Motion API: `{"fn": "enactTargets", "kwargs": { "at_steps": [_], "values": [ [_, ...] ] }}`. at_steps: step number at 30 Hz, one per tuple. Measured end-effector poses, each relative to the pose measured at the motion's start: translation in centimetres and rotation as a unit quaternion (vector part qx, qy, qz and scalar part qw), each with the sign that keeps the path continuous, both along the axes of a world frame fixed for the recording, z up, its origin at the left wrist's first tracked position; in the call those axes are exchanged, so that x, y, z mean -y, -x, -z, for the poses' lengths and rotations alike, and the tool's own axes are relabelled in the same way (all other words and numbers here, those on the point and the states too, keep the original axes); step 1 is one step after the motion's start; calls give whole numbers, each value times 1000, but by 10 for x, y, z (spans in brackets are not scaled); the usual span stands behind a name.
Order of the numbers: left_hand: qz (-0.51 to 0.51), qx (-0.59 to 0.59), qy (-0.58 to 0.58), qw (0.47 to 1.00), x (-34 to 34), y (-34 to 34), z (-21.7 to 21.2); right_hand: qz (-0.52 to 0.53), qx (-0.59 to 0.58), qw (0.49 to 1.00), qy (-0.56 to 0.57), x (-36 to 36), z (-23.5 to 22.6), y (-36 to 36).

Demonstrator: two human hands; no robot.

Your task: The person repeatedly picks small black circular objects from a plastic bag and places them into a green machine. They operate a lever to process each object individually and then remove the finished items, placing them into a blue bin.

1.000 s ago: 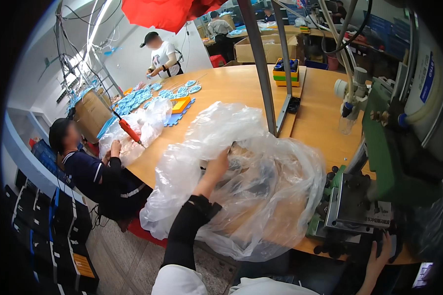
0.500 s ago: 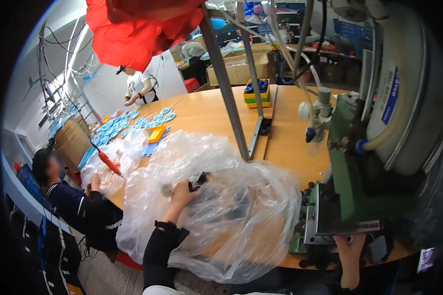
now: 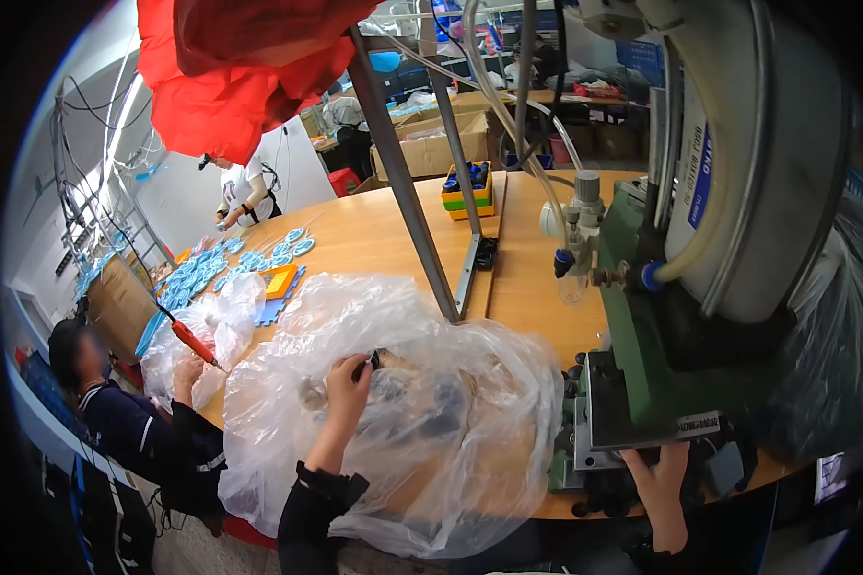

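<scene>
The left hand (image 3: 345, 388) has its fingers closed in a narrow pinch on a small, dark, hard-looking part (image 3: 374, 359), which pokes out beyond the fingertips. Beneath and around those fingers spreads a large, crumpled bag of clear plastic film (image 3: 345, 311), with dark grey shapes (image 3: 441, 407) showing blurrily through it to their right. Well apart, to the right, the right hand (image 3: 664, 484) reaches up to the flat steel plate (image 3: 606, 402) under the green metal head (image 3: 647, 379) of a press. Its fingertips are hidden by the plate's edge, so I cannot tell whether they hold anything.

The gravest risk is at the right fingers: if the press cycled now, through a stray touch or a faulty control, they could be crushed, since they seem to be at or within its working gap. Divided attention would make that likelier, with the two hands so far apart.

At the left fingers, the pinch looks slight; a slip could drop the part into the loose folds below, where it would be hard to find. The film could also snag as the hand lifts. Its right edge lies just beside the press base, so a tug might drag it against the dark round knobs (image 3: 599, 503) left of the right fingers.
</scene>
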State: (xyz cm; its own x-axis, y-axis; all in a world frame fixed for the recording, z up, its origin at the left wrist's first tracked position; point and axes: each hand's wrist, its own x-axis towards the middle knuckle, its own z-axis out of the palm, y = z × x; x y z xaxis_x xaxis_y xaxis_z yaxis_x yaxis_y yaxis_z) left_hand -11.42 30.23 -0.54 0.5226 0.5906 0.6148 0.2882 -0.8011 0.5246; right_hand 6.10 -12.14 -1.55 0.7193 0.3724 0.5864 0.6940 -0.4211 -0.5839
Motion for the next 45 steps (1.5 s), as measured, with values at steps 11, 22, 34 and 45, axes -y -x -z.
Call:
{"fn": "enactTargets", "kwargs": {
  "at_steps": [11,22,34,45],
  "values": [
    [429,51,284,856,237,-65,-9,8,-180,962,-206,71,5,25],
    [416,52,82,904,274,-109,21,146,-208,945,-204,150,48,41],
    [410,52,366,834,297,-113,-10,406,-233,883,-19,265,111,64],
    [379,-87,231,892,288,-115,-18,413,-349,841,27,302,206,92]
  ]
}}
